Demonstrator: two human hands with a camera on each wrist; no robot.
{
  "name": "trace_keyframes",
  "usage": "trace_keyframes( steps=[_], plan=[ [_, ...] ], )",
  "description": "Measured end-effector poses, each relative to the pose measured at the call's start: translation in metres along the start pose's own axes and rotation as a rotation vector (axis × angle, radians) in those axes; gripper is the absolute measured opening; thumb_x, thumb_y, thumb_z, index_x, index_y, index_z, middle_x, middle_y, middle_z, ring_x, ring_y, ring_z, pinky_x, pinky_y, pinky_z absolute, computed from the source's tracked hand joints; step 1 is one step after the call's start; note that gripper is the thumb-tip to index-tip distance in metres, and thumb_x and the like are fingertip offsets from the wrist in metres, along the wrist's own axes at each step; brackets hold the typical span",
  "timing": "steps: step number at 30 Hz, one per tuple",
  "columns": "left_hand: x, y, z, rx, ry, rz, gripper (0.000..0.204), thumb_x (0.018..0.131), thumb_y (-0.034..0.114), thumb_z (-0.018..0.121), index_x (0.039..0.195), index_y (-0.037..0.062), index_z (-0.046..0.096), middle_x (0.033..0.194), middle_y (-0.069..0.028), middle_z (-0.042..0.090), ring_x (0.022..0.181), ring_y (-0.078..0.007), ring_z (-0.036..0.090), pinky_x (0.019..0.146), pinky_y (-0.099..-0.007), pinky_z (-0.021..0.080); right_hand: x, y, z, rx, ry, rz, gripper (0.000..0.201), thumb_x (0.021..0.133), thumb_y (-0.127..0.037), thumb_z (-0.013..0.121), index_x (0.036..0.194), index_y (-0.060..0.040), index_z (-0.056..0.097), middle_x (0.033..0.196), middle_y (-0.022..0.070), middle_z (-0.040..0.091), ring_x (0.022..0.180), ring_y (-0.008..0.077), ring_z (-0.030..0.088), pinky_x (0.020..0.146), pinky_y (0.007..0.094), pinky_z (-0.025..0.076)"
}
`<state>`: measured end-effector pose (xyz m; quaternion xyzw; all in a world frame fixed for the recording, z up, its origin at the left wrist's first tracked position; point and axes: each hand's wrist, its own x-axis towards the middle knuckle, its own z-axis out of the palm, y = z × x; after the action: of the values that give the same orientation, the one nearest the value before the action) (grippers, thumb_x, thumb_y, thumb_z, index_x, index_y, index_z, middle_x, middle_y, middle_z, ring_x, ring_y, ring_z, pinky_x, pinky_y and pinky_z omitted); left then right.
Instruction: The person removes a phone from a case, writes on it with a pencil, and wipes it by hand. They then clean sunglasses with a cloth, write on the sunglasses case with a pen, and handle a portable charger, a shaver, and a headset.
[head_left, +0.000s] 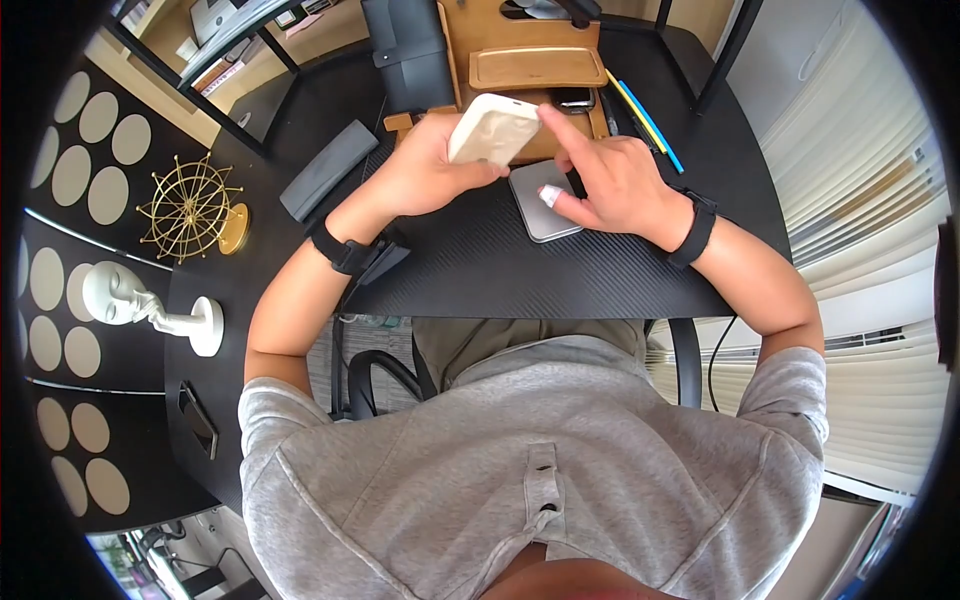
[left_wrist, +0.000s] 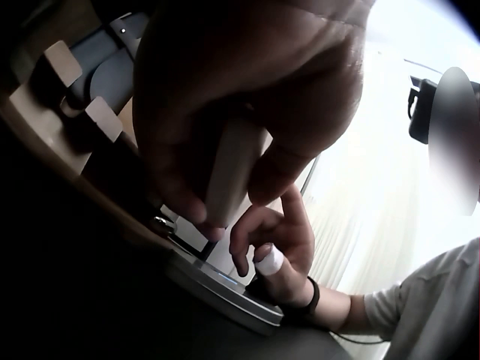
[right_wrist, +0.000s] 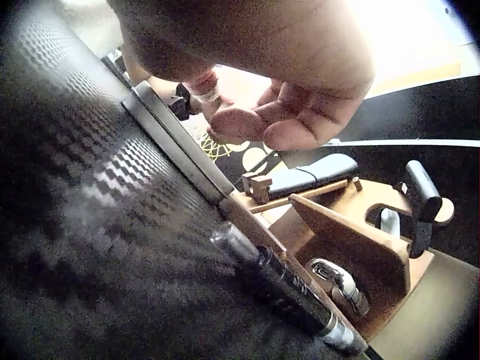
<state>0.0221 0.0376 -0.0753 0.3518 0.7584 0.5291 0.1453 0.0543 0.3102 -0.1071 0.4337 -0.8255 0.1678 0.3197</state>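
Note:
My left hand (head_left: 425,170) grips a cream phone-shaped slab (head_left: 497,132) above the desk, thumb along its near edge. A small dark slot shows on the slab's far end. In the left wrist view the slab (left_wrist: 234,169) stands edge-on between fingers and thumb. My right hand (head_left: 620,180) reaches in from the right, its index fingertip at the slab's far right corner and its other fingers bent loosely, holding nothing. White tape wraps a digit of that hand. Below it lies a flat silver case (head_left: 545,215), partly covered by the hand.
Behind the hands stands a wooden desk organizer (head_left: 535,68) with a black folded case (head_left: 405,55) beside it. Blue and yellow pencils (head_left: 650,125) lie at right. To the left are a grey case (head_left: 328,170), a gold wheel ornament (head_left: 190,210) and a white head figurine (head_left: 150,300).

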Motion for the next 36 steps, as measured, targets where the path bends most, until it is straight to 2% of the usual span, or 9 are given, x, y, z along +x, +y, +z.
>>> trace_keyframes(
  steps=[3,6,9,12,15,18,24,27,36],
  plan=[
    [-0.003,0.018,0.002,0.332,0.115,0.128,0.037,0.09,-0.003,0.07,0.127,-0.0012,0.066,0.121,-0.0112,0.072,0.105,-0.0196,0.071,0.091,-0.0306,0.055,-0.001,0.002,0.002,0.031,-0.022,0.022,0.099,0.075,-0.024,0.079,0.16,-0.0036,0.031,0.084,0.0109,0.07,0.06,0.0294,0.067,0.052,0.0393,0.052],
    [-0.001,0.019,0.006,0.408,0.221,0.254,0.033,0.086,-0.004,0.071,0.119,0.0004,0.07,0.107,-0.0116,0.072,0.1,-0.0239,0.071,0.088,-0.0348,0.055,-0.002,0.003,0.003,0.037,0.016,-0.021,0.099,0.076,-0.024,0.078,0.16,-0.0046,0.03,0.085,0.0106,0.07,0.06,0.0298,0.067,0.051,0.0389,0.052],
    [0.001,0.017,0.006,0.393,0.23,0.287,0.033,0.085,-0.005,0.071,0.118,0.0017,0.071,0.109,-0.0124,0.071,0.101,-0.0276,0.071,0.088,-0.0362,0.055,0.0,0.001,0.0,0.063,0.057,-0.061,0.084,0.077,-0.023,0.077,0.152,-0.0052,0.043,0.084,0.0093,0.07,0.066,0.029,0.069,0.056,0.0394,0.054],
    [0.003,0.011,0.006,0.468,0.282,0.365,0.036,0.082,-0.006,0.073,0.117,0.0018,0.071,0.109,-0.0133,0.071,0.102,-0.0308,0.071,0.088,-0.0374,0.055,0.002,0.002,-0.006,0.112,0.098,-0.185,0.05,0.08,-0.024,0.077,0.126,-0.0072,0.064,0.081,0.0062,0.067,0.071,0.0252,0.068,0.073,0.0424,0.058],
    [0.002,0.012,0.004,0.578,0.274,0.376,0.043,0.08,-0.014,0.068,0.12,0.0003,0.069,0.113,-0.0136,0.069,0.106,-0.0282,0.069,0.091,-0.0341,0.054,0.003,0.002,-0.007,0.144,0.169,-0.47,0.021,0.084,-0.024,0.076,0.097,-0.009,0.068,0.075,0.003,0.058,0.07,0.0211,0.062,0.098,0.0499,0.055],
    [0.001,0.011,0.006,0.637,0.286,0.403,0.048,0.075,-0.016,0.065,0.12,0.0005,0.069,0.112,-0.0152,0.069,0.106,-0.0324,0.069,0.09,-0.0354,0.054,0.006,-0.006,-0.01,0.205,0.111,-0.551,0.017,0.088,-0.024,0.074,0.088,-0.0089,0.066,0.071,0.0019,0.05,0.064,0.0195,0.055,0.112,0.0563,0.046],
    [-0.001,0.013,0.01,0.738,0.262,0.401,0.052,0.071,-0.015,0.064,0.12,0.0016,0.068,0.114,-0.0162,0.067,0.106,-0.0361,0.067,0.091,-0.0389,0.054,0.004,-0.005,-0.009,0.258,0.013,-0.599,0.019,0.092,-0.026,0.069,0.09,-0.0073,0.066,0.068,0.0012,0.047,0.062,0.0196,0.055,0.117,0.0566,0.042],
    [-0.001,0.011,0.012,0.783,0.279,0.408,0.052,0.067,-0.012,0.068,0.117,0.0051,0.07,0.109,-0.011,0.067,0.105,-0.0355,0.066,0.089,-0.0429,0.055,0.004,-0.005,-0.009,0.277,-0.019,-0.61,0.019,0.092,-0.026,0.069,0.092,-0.0071,0.067,0.069,0.0012,0.048,0.063,0.0196,0.055,0.118,0.0558,0.042],
    [-0.003,0.011,0.012,0.885,0.266,0.403,0.053,0.07,-0.013,0.068,0.121,0.0044,0.068,0.115,-0.0143,0.066,0.109,-0.0373,0.065,0.09,-0.0428,0.054,0.003,-0.009,-0.007,0.3,-0.029,-0.602,0.019,0.091,-0.026,0.07,0.094,-0.0067,0.069,0.07,0.0013,0.052,0.064,0.0196,0.057,0.117,0.0542,0.042]
  ],
)
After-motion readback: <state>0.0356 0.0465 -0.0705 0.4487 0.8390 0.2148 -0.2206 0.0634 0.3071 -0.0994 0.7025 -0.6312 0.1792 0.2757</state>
